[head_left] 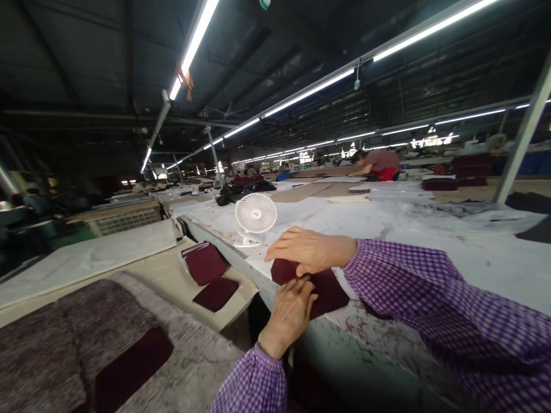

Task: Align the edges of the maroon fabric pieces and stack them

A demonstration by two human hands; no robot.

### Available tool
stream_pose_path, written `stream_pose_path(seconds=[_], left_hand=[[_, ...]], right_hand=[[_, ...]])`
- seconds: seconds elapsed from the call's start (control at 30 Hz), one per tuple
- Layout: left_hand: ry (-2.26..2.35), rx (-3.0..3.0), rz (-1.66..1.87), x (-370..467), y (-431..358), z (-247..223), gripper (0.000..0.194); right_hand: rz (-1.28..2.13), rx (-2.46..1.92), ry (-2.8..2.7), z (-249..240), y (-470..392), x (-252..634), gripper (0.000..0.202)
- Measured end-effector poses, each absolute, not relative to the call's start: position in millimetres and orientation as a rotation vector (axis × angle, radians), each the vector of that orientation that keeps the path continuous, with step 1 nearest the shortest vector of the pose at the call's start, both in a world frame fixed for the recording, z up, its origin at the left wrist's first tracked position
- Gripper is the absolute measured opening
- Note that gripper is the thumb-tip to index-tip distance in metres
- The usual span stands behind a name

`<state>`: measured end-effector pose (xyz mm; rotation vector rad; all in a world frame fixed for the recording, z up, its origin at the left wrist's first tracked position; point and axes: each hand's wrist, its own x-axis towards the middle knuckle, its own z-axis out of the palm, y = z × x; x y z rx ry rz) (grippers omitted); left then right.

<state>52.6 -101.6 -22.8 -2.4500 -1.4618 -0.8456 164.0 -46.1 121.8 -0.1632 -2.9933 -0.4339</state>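
Note:
A dark maroon fabric piece [330,293] with angled corners lies at the near edge of the white-covered table. My right hand [313,250] rests across its upper part, fingers stretched out flat and pointing left. Below it, my left hand [289,312] has its fingers bent and drawn together on the cloth's near left side, close to my right thumb; the fingertips are partly hidden. Both hands cover much of the fabric. To the left, a stack of maroon pieces [205,264] sits on a beige board, with a single maroon piece [216,293] just in front.
A white clip fan [255,213] stands on the table's left edge beyond my hands. Mottled purplish cloth [86,327] and another maroon piece [134,367] lie at the lower left. A gap separates the surfaces. Farther back, a person [381,163] leans over a table.

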Motion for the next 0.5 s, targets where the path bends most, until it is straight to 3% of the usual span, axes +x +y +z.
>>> stream_pose_path(seconds=[0.07,0.13,0.27,0.5], left_hand=[[-1.477,-2.464,-0.837,53.4,-102.9,-20.1,0.021],[-1.500,-2.483,-0.817,53.7,-104.5,-17.5,0.022],[-1.555,-2.496,-0.781,52.6,-106.6,-17.5,0.026],[-1.477,-2.446,-0.897,52.7,-103.6,-28.0,0.030]], right_hand=[[-0.446,-0.116,-3.023,122.3,-47.9,161.0,0.068],[-0.466,-0.104,-3.084,119.5,-46.8,153.7,0.060],[-0.484,-0.197,-3.242,108.0,-45.4,139.6,0.008],[-0.497,-0.546,-3.010,91.0,-47.2,153.3,0.017]])
